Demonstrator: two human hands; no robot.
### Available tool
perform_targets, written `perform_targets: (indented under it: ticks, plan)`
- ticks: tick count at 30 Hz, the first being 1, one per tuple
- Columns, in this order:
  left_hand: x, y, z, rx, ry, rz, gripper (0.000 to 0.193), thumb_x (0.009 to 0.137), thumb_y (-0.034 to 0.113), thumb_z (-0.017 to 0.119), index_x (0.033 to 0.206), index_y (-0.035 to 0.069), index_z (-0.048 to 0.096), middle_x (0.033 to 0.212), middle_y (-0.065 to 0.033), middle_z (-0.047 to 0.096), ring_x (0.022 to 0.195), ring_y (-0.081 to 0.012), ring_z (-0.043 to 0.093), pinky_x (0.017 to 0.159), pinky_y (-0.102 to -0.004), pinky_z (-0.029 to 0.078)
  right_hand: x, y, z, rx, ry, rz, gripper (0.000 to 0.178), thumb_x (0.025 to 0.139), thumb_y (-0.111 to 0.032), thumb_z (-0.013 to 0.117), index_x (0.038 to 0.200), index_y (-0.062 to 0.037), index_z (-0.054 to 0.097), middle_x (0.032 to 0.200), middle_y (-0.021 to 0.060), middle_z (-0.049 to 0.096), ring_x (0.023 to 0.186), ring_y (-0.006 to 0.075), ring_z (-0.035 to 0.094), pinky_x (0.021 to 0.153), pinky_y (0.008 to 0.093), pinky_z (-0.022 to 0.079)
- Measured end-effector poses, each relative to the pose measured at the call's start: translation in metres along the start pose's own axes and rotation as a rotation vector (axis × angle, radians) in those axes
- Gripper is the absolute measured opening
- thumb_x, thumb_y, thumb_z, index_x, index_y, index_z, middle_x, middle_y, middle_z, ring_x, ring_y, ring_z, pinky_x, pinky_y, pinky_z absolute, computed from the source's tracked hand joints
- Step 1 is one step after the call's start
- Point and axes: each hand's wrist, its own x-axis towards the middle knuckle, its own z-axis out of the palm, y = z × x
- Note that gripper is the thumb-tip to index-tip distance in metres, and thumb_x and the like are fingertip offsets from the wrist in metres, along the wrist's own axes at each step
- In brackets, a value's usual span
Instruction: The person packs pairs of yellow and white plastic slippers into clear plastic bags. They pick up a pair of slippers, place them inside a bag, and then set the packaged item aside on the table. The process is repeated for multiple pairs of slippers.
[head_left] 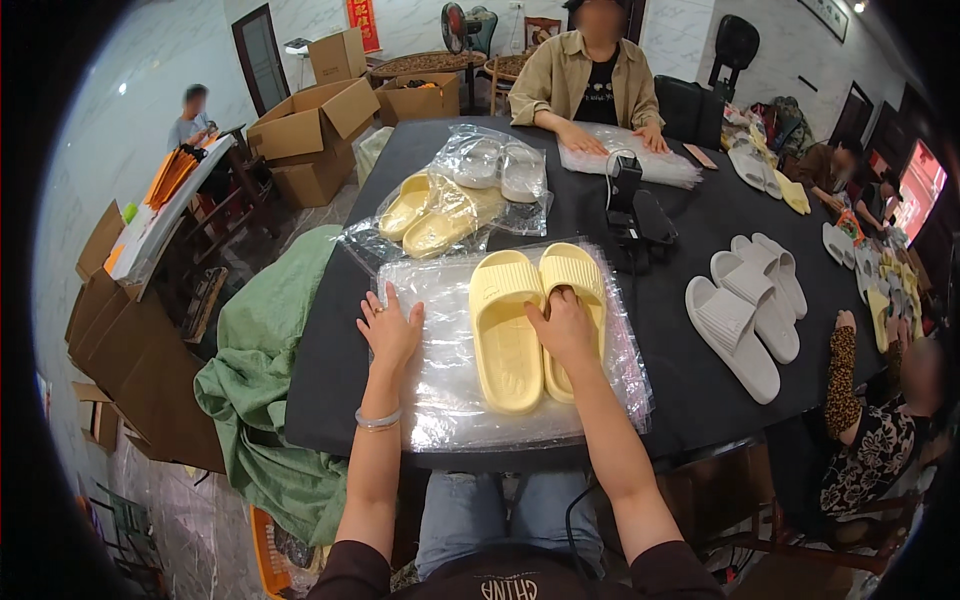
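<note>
A pair of pale yellow slide slippers (pixel 508 350) lies side by side, toes pointing away from me, on a stack of clear plastic bags (pixel 437 410). My right hand (pixel 562 330) grips the pair where the two meet. Its fingers reach under the right slipper's strap, and the thumb lies by the inner edge of the left one. To the left, my left hand (pixel 391 328) rests on the bag stack's edge with fingers spread, holding nothing. Beyond the stack lie yellow slippers (pixel 437 225) and whitish slippers (pixel 497 165) in clear bags.
Grey slippers (pixel 733 325) lie right on the black table (pixel 670 405). A black device (pixel 625 190) stands mid-table. Across, a person's hands rest on clear bags (pixel 610 155) near a phone (pixel 700 155). Green cloth (pixel 265 360) hangs at the left; cardboard boxes (pixel 305 130) stand behind.
</note>
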Motion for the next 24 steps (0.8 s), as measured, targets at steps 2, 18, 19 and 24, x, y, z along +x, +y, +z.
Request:
perform_targets:
  ticks: [2, 18, 19, 24]
  plan:
    - [-0.001, -0.002, -0.001, 0.000, 0.002, -0.002, 0.076, 0.088, 0.051, 0.050, 0.146, 0.008, 0.026, 0.146, -0.0316, 0.021, 0.137, -0.0457, 0.018, 0.107, -0.0600, 0.016, 0.001, -0.003, 0.002, 0.000, 0.003, -0.006, 0.044, 0.084, -0.037, 0.059, 0.103, 0.0030, 0.059, 0.109, 0.0190, 0.056, 0.102, 0.0362, 0.054, 0.089, 0.0442, 0.043]
    - [0.001, 0.000, 0.005, 0.041, 0.019, 0.007, 0.073, 0.090, 0.053, 0.046, 0.145, 0.008, 0.029, 0.146, -0.0320, 0.023, 0.137, -0.0454, 0.019, 0.107, -0.0595, 0.017, -0.014, -0.022, -0.006, 0.182, -0.216, -0.192, 0.035, 0.082, -0.029, 0.058, 0.092, 0.0043, 0.059, 0.103, 0.0192, 0.057, 0.090, 0.0362, 0.059, 0.079, 0.0433, 0.047]
    - [0.002, 0.001, 0.005, 0.054, 0.015, 0.008, 0.073, 0.090, 0.053, 0.045, 0.145, 0.008, 0.029, 0.146, -0.0317, 0.023, 0.137, -0.0450, 0.020, 0.107, -0.0592, 0.017, -0.016, -0.023, -0.001, 0.181, -0.256, -0.255, 0.034, 0.082, -0.029, 0.058, 0.091, 0.0040, 0.059, 0.102, 0.0190, 0.057, 0.089, 0.0363, 0.059, 0.079, 0.0432, 0.047]
    - [0.001, 0.001, 0.004, 0.055, 0.018, -0.002, 0.073, 0.090, 0.055, 0.043, 0.146, 0.010, 0.028, 0.147, -0.0304, 0.022, 0.138, -0.0431, 0.019, 0.108, -0.0577, 0.017, -0.019, -0.022, 0.012, 0.049, -0.148, -0.310, 0.035, 0.082, -0.028, 0.056, 0.098, 0.0034, 0.059, 0.105, 0.0192, 0.058, 0.096, 0.0344, 0.057, 0.084, 0.0422, 0.047]
